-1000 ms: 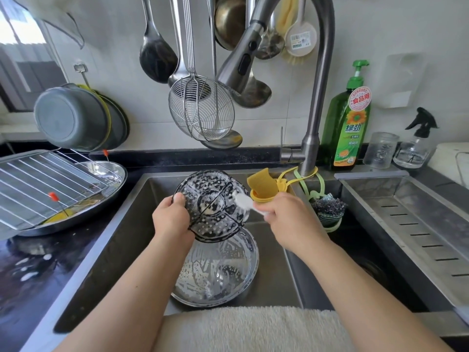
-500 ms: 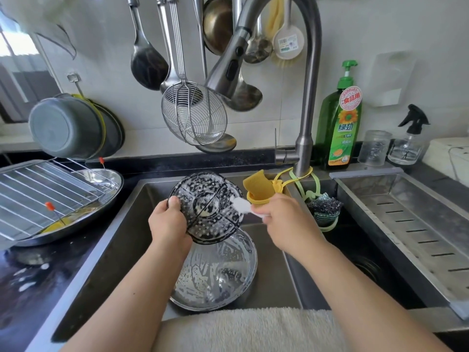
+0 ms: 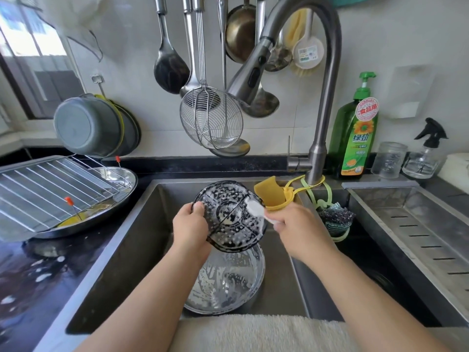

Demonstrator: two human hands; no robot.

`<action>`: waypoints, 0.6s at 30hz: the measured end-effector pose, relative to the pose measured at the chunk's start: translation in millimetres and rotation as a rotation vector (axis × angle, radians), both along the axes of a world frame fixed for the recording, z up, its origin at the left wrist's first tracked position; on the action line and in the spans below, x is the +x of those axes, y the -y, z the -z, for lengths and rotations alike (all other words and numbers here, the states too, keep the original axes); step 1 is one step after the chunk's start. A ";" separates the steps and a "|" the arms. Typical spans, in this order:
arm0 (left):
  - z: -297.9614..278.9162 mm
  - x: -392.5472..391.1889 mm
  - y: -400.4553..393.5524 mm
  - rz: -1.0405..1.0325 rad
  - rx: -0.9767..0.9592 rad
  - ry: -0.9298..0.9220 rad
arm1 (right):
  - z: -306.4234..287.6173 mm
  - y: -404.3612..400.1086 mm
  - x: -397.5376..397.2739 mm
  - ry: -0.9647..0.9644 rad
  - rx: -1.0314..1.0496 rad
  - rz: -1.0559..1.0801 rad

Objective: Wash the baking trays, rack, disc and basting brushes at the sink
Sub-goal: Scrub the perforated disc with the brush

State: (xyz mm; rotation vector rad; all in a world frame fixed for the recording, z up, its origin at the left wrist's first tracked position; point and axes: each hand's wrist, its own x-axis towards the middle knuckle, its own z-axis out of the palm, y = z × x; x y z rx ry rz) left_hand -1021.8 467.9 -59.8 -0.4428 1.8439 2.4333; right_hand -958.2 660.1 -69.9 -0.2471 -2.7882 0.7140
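Far left, on the dark worktop (image 3: 38,288): a wire rack (image 3: 50,189) is laid across a shiny oval tray (image 3: 119,179), with yellow residue visible in the tray under the wires. Foam flecks are scattered on the worktop in front of it. Against the wall behind, a grey basin (image 3: 86,125) is stood on edge.

Centre-left, over the sink (image 3: 121,250): the left hand (image 3: 190,227) is clamped on the left rim of a dark perforated disc (image 3: 228,217). The disc is held tilted, above the basin floor, and is coated with suds. Directly beneath it, a round metal tray (image 3: 228,283), streaked with foam, is lying in the sink bottom.

Centre-right: the right hand (image 3: 297,227) is closed round a white-headed brush (image 3: 256,208), whose head is pressed to the upper right part of the disc. The two hands are kept apart, one on each side of the disc. Whether this is one of the basting brushes cannot be told.

Behind the right hand: a yellow sponge (image 3: 269,191) is seated in a yellow holder looped round the tap (image 3: 322,118) base.

Right: a green detergent bottle (image 3: 357,133) is stood at the wall, followed by a clear jar (image 3: 389,160) and a spray bottle (image 3: 426,153). A steel drainer tray (image 3: 418,224) is set over the right side.

Along the front edge, a pale towel (image 3: 253,331) is draped.
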 end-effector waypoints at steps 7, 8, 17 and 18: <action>-1.4 7.5 -5.8 0.066 -0.027 -0.021 | -0.7 1.0 -0.7 -0.065 -0.014 0.055; -0.5 8.0 -5.9 0.072 -0.035 -0.024 | -1.7 6.3 1.8 -0.049 -0.010 -0.011; -2.0 13.7 -7.3 0.110 -0.138 -0.103 | -5.3 23.1 10.0 -0.025 -0.008 -0.109; -1.3 12.9 -7.6 0.106 -0.143 -0.114 | -3.2 30.4 13.3 -0.003 0.003 -0.176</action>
